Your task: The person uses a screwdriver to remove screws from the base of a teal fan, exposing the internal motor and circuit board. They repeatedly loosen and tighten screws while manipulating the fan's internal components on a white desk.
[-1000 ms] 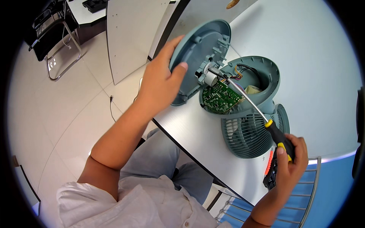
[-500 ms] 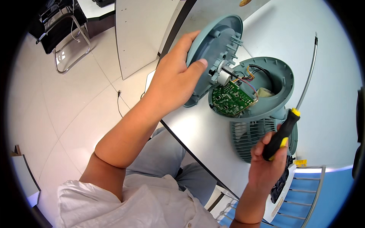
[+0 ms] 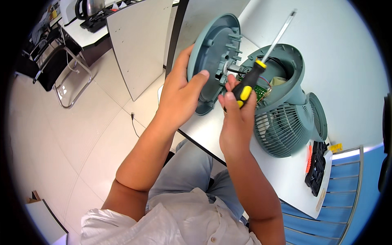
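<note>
A grey-green fan lies taken apart on the white table [image 3: 351, 53]. My left hand [image 3: 179, 94] grips the round base cover [image 3: 214, 53] and holds it tilted up on its edge. My right hand [image 3: 236, 112] is closed around the black and yellow handle of a long screwdriver [image 3: 261, 55], whose shaft points up and away to the right. The fingers of that hand touch the cover's inner side. Behind them sits the open fan base [image 3: 286, 69] with a green circuit board and wires inside. The fan's grille [image 3: 281, 128] faces me.
A black case of screwdriver bits [image 3: 316, 167] lies at the table's near right edge, next to a small yellow piece [image 3: 335, 147]. A blue chair [image 3: 326, 220] stands at the lower right. A metal-framed chair [image 3: 61, 73] and a white cabinet panel [image 3: 139, 41] stand on the tiled floor at left.
My right hand has come up from the table's near edge to the cover beside my left hand, carrying the screwdriver. The cover has tilted more upright.
</note>
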Motion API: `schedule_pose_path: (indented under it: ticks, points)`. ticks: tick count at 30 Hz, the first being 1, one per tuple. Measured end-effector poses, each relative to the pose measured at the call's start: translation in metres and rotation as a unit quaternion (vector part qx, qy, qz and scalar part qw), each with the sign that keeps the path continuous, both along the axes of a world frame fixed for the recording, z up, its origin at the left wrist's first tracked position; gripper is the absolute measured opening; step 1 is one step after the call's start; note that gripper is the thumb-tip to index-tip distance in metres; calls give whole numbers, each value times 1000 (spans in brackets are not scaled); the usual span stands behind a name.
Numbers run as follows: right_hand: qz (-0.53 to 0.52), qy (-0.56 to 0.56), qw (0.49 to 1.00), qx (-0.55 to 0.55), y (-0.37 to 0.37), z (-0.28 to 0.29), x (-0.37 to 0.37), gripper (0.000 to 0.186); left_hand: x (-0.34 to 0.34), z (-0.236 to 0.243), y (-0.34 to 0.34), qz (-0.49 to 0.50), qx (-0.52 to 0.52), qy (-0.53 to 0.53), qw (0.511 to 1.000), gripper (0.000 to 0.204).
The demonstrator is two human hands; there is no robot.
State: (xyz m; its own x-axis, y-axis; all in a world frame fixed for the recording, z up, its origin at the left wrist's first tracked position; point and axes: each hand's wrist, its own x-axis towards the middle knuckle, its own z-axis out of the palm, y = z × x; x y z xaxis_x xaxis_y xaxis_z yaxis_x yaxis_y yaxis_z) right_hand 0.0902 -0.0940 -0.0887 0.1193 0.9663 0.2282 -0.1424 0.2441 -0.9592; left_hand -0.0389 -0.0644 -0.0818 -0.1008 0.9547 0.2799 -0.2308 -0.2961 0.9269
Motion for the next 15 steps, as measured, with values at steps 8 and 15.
schedule_pose_path:
  ticks: [8,15]
  points:
    - [-7,-21,999,30,18,-28,-3,52,0,-3,3,34,35,66,997,54]
    - [25,50,997,51,20,-39,1,50,-1,-3,1,51,18,80,995,55]
